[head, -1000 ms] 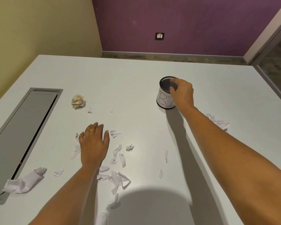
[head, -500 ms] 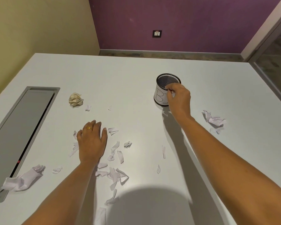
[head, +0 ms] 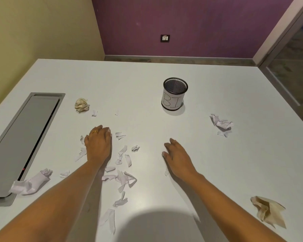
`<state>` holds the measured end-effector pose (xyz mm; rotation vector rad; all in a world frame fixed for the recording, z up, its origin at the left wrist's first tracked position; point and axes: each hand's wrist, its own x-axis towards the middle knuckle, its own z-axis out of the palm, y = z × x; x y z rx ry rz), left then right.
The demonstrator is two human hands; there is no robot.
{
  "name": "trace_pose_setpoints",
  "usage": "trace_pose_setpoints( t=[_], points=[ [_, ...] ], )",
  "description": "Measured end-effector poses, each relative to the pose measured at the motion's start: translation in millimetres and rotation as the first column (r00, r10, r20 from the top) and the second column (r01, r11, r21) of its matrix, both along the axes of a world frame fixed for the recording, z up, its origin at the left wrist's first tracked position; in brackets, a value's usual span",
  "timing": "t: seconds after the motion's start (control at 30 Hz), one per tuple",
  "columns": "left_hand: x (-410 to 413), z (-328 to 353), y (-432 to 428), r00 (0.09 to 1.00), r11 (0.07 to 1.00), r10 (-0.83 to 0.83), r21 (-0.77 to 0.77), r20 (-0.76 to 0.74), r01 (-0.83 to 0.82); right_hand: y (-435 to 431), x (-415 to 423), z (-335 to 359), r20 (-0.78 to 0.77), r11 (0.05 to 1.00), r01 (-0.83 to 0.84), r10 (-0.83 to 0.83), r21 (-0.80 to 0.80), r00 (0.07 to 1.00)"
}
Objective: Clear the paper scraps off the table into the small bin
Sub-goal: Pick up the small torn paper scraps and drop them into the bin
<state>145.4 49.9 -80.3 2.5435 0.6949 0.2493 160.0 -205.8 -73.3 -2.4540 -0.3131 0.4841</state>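
Pale grey tabletop [head: 217,88]: the right hand [head: 177,159] has let go of the black mesh bin with a white paper label [head: 174,96] and come back, fingers loose and empty. The left hand [head: 98,145] lies flat and empty among the torn white paper scraps [head: 122,177] well short of the bin, so gathering looks next.

Bright, sharp wide-angle view; head's shadow falls near table [head: 217,88] edge.
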Motion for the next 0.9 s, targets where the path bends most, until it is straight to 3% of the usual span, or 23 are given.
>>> trace_pose_setpoints(
  t=[0.17, 0.27, 0.43, 0.57, 0.63, 0.73, 0.83, 0.9],
  points=[
    [2.8, 8.3, 4.5, 1.000, 0.995, 0.015, -0.099, -0.014, -0.016, -0.3, -41.1, 2.1, -0.029, 0.995, -0.096, 0.095, -0.030, 0.995],
    [4.0, 13.4, 5.2, 1.000, 0.998, -0.013, -0.067, -0.022, 0.012, -4.0, -58.2, -0.5, -0.034, 0.987, -0.141, 0.139, -0.074, 0.990],
    [5.9, 17.2, -6.7, 0.981, 0.981, -0.188, 0.041, -0.043, 0.190, -7.6, -72.4, 5.2, -0.253, 0.947, 0.138, -0.063, 0.291, 0.965],
    [8.9, 18.9, -15.8, 0.962, 0.963, -0.267, 0.015, -0.058, 0.268, -18.7, -71.2, 0.2, 0.031, 0.992, -0.103, 0.101, 0.077, 0.994],
    [10.1, 18.2, -18.3, 0.949, 0.951, -0.304, 0.024, -0.084, 0.307, -21.7, -69.3, -1.5, 0.100, 0.992, -0.127, 0.125, 0.012, 0.987],
    [12.6, 16.6, -18.4, 0.936, 0.938, -0.329, 0.067, -0.127, 0.340, -20.1, -67.7, 0.6, 0.115, 0.993, -0.120, 0.121, -0.014, 0.986],
    [15.8, 16.5, -18.0, 0.933, 0.937, -0.316, 0.096, -0.171, 0.335, -16.3, -63.2, 6.5, -0.010, 0.996, -0.057, 0.058, 0.062, 0.998],
    [18.9, 16.7, -19.4, 0.936, 0.938, -0.309, 0.110, -0.168, 0.330, -16.0, -58.6, 9.1, 0.009, 0.995, -0.102, 0.102, 0.010, 0.995]
  ],
)
